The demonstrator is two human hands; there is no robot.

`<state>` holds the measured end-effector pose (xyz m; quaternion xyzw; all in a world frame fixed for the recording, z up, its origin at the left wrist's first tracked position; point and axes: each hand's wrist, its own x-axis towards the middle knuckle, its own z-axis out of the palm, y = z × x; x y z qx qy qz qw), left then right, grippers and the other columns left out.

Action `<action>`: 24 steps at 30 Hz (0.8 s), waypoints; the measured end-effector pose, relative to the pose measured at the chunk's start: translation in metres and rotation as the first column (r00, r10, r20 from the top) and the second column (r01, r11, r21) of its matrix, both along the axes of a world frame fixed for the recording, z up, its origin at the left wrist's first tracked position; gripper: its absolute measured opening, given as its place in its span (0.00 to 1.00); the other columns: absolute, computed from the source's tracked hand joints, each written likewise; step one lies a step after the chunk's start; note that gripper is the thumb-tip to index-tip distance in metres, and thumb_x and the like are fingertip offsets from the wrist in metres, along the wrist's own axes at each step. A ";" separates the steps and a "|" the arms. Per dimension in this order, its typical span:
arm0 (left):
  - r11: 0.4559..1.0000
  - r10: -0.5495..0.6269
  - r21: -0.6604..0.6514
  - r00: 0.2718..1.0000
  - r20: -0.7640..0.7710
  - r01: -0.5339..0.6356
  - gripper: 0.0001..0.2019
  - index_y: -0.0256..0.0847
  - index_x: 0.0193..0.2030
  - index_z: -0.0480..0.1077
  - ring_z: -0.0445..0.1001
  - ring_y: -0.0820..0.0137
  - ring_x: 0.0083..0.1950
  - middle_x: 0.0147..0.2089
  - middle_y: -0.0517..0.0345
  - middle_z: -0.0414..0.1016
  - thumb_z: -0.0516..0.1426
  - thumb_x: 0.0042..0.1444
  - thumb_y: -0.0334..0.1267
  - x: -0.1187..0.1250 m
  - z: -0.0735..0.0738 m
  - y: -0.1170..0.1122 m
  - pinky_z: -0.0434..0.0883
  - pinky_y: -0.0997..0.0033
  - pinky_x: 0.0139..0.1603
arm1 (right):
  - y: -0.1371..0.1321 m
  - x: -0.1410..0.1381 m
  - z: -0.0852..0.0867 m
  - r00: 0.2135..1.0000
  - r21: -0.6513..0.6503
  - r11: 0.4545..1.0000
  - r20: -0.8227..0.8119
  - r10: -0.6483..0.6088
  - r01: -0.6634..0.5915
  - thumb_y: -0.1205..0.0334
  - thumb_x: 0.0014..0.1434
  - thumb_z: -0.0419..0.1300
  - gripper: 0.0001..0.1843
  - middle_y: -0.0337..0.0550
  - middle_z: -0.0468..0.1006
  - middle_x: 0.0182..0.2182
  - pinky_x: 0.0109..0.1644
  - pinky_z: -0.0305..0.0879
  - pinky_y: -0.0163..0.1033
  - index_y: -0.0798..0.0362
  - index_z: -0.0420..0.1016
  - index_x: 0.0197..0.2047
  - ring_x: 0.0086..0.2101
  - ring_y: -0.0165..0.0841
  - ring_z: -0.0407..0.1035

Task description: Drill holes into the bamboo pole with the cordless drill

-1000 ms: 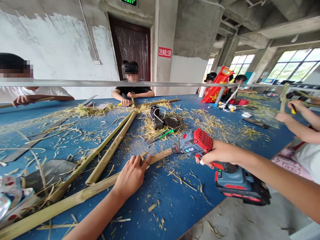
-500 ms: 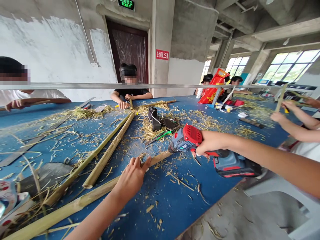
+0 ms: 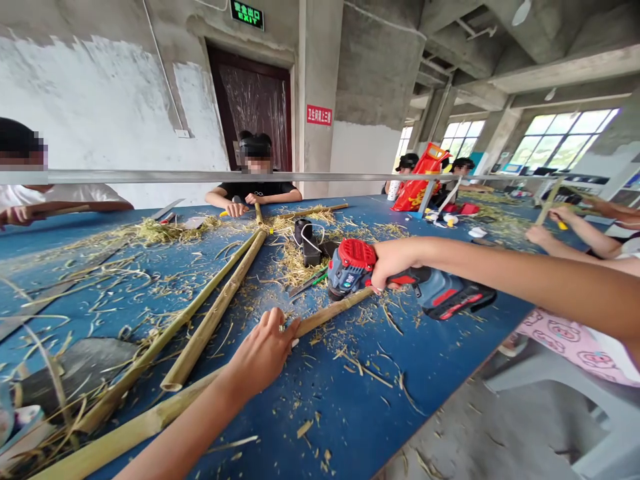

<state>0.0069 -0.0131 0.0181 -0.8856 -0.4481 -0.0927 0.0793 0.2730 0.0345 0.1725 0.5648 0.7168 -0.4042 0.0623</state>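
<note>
In the head view, the right hand [image 3: 393,263] grips a cordless drill [image 3: 350,263] with a red top and blue body; its fingers [image 3: 381,281] are closed narrowly round the handle, and the battery end sticks out to the right of them. The left hand [image 3: 263,353] lies on a long bamboo pole [image 3: 325,313]; its fingers [image 3: 276,327] curl over the pole, which runs from under them toward the drill's nose; the pole's far end sits just below the right-hand fingers, and I cannot tell whether a bit touches it. Beyond the left-hand fingers, two more bamboo poles [image 3: 215,313] lie slanted on the blue desk [image 3: 340,393], their far ends drawing close; I cannot tell whether they are joined. Thick drifts of shavings [image 3: 295,263] cover much of the desk, so a good deal of scraping looks done; no finished bamboo piece shows, and the poles near the fingers look loose. Ahead of the right-hand fingers sit a black charger [image 3: 310,252] and green-handled snips [image 3: 313,281]; across the desk, a co-worker's hand [image 3: 235,210] holds a yellow-handled tool [image 3: 224,213].
</note>
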 end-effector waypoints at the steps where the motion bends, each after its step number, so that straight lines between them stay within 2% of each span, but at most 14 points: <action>1: 0.999 -0.018 -0.027 1.000 0.026 0.019 0.20 0.43 0.58 0.59 0.63 0.66 0.40 0.40 0.48 0.62 0.41 0.60 0.37 -0.003 0.000 0.001 0.66 0.66 0.41 | 0.001 -0.002 -0.001 1.000 0.014 1.000 0.005 -0.008 0.008 0.70 0.35 0.58 0.04 0.35 0.65 0.11 0.17 0.58 0.30 0.57 0.64 0.17 0.15 0.25 0.60; 4: 0.985 -0.063 -0.152 0.991 0.120 0.081 0.21 0.44 0.60 0.56 0.63 0.69 0.38 0.36 0.52 0.63 0.40 0.61 0.38 -0.015 0.000 0.005 0.66 0.67 0.43 | 0.001 -0.005 -0.004 1.000 0.038 0.999 0.008 -0.024 0.023 0.70 0.35 0.57 0.05 0.35 0.64 0.11 0.17 0.57 0.29 0.57 0.63 0.17 0.15 0.25 0.60; 8: 0.958 -0.050 -0.265 0.974 0.222 0.109 0.22 0.47 0.61 0.55 0.66 0.71 0.39 0.40 0.52 0.63 0.41 0.59 0.33 -0.022 0.000 0.003 0.66 0.71 0.43 | -0.004 -0.002 -0.003 1.000 0.013 1.000 0.020 -0.011 0.011 0.71 0.36 0.56 0.02 0.34 0.63 0.11 0.17 0.57 0.30 0.58 0.65 0.19 0.15 0.25 0.59; 10: 0.953 -0.029 -0.290 0.978 0.207 0.090 0.23 0.48 0.62 0.53 0.66 0.71 0.38 0.40 0.53 0.64 0.42 0.58 0.32 -0.021 0.001 0.000 0.66 0.71 0.42 | -0.008 0.000 -0.001 1.000 0.019 1.000 0.015 -0.010 0.010 0.71 0.36 0.55 0.02 0.35 0.63 0.11 0.18 0.56 0.30 0.58 0.65 0.19 0.15 0.25 0.59; 13: 0.966 -0.012 -0.256 0.996 0.090 0.034 0.25 0.48 0.63 0.50 0.66 0.70 0.35 0.37 0.52 0.65 0.42 0.58 0.29 -0.017 0.006 -0.006 0.66 0.69 0.40 | -0.013 0.003 -0.001 0.999 0.027 0.999 0.012 -0.037 0.036 0.71 0.36 0.55 0.02 0.35 0.63 0.11 0.18 0.57 0.30 0.57 0.65 0.19 0.15 0.26 0.60; 16: 0.984 -0.033 -0.176 0.999 0.009 0.034 0.28 0.46 0.63 0.50 0.66 0.69 0.35 0.37 0.50 0.65 0.41 0.55 0.24 -0.011 0.008 -0.012 0.65 0.69 0.40 | -0.015 0.007 0.000 0.998 0.014 0.998 0.012 -0.053 0.053 0.71 0.36 0.55 0.02 0.35 0.64 0.12 0.18 0.57 0.31 0.57 0.65 0.19 0.15 0.25 0.59; 20: 0.991 -0.019 -0.130 1.000 -0.007 0.017 0.31 0.47 0.64 0.46 0.65 0.68 0.37 0.38 0.50 0.64 0.42 0.54 0.23 -0.004 0.005 -0.020 0.65 0.70 0.39 | -0.016 0.017 0.000 1.000 0.012 1.000 0.000 -0.024 0.024 0.70 0.35 0.56 0.03 0.35 0.64 0.13 0.19 0.57 0.30 0.58 0.67 0.20 0.16 0.25 0.60; 24: 0.989 -0.004 -0.144 1.000 0.025 0.008 0.28 0.50 0.64 0.47 0.64 0.68 0.37 0.37 0.51 0.61 0.43 0.56 0.28 -0.002 0.000 -0.023 0.66 0.71 0.37 | -0.018 0.023 0.000 1.000 0.014 1.000 -0.008 -0.009 0.010 0.71 0.36 0.56 0.03 0.35 0.65 0.13 0.19 0.57 0.31 0.58 0.67 0.20 0.16 0.25 0.60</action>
